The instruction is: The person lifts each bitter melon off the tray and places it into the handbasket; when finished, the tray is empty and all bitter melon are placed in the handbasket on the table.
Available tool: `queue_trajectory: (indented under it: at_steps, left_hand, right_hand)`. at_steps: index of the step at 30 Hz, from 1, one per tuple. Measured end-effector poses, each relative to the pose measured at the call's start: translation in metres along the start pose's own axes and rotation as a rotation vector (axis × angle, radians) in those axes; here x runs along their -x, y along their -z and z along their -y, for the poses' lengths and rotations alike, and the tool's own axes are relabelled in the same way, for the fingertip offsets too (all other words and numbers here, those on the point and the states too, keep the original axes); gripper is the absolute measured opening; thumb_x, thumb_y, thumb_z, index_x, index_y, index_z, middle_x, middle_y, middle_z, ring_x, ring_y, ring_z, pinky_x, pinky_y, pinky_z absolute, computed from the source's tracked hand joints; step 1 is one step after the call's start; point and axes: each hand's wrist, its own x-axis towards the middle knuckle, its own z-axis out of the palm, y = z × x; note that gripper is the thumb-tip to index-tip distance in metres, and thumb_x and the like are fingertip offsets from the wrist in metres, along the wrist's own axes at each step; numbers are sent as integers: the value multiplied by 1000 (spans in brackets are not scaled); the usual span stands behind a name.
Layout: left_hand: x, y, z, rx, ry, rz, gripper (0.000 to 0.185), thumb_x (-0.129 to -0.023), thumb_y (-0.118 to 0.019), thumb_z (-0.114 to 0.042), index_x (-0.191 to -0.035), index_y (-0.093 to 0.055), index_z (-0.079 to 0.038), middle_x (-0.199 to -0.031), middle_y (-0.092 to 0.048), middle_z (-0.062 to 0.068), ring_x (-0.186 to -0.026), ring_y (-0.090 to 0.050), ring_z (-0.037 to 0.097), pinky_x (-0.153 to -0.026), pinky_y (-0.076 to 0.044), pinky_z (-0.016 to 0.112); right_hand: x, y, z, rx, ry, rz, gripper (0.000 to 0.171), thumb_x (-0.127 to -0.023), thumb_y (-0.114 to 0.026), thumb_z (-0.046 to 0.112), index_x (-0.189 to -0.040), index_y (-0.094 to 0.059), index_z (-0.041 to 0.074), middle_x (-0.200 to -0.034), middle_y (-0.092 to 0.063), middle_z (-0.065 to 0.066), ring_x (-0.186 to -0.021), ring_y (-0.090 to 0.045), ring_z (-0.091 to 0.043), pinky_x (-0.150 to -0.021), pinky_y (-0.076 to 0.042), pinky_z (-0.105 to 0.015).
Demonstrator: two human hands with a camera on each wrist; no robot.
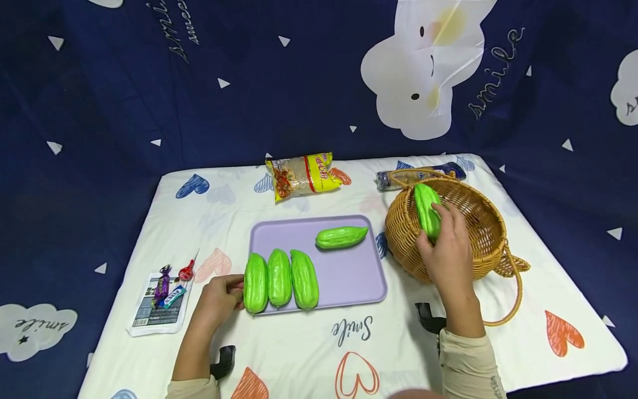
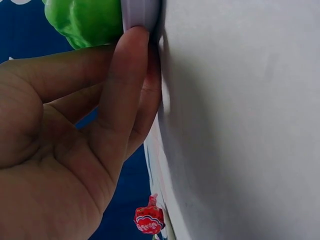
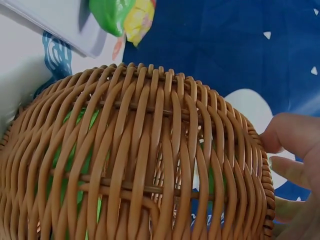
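My right hand (image 1: 451, 244) grips a green bitter melon (image 1: 426, 208), thumb on one side and fingers on the other. The melon is tilted over the near-left rim of a wicker basket (image 1: 406, 244). Through the basket's weave, patches of green show in the right wrist view, where the right hand (image 3: 297, 170) is at the rim. My left hand (image 1: 219, 302) holds the left edge of a lilac tray (image 1: 349, 282), its fingertips at the rim beside the nearest melon (image 2: 90, 20). Three melons (image 1: 279, 277) lie side by side on the tray's left part, another (image 1: 341, 237) at its back right.
A yellow food packet (image 1: 304, 176) lies behind the tray, and a dark-ended clear packet (image 1: 389, 180) behind the basket. On the left, a flat white packet (image 1: 159, 321) bears wrapped candies (image 1: 161, 285) and a red lollipop (image 1: 186, 270). The basket's handle (image 1: 515, 299) hangs onto the table's right part.
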Motion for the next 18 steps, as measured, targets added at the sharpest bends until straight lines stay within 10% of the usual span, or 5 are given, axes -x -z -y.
queue_trajectory:
  at_steps: [12, 18]
  left_hand:
    - [-1, -1, 1, -13, 7, 0, 36, -88, -54, 4, -123, -62, 5, -88, -66, 10, -64, -61, 12, -56, -50, 23]
    - [-1, 0, 0, 2, 0, 4, 36, -89, -54, 4, -124, -61, 7, -89, -66, 10, -65, -61, 13, -56, -51, 25]
  right_hand:
    - [17, -18, 21, -60, 206, -46, 48, -78, -68, 0, -125, -57, 0, -134, -49, -22, -120, -45, -42, -94, -43, -56]
    - [50, -52, 51, -77, 370, 221, 49, -81, -70, 10, -128, -57, 6, -127, -56, -16, -113, -55, -33, -92, -50, -48]
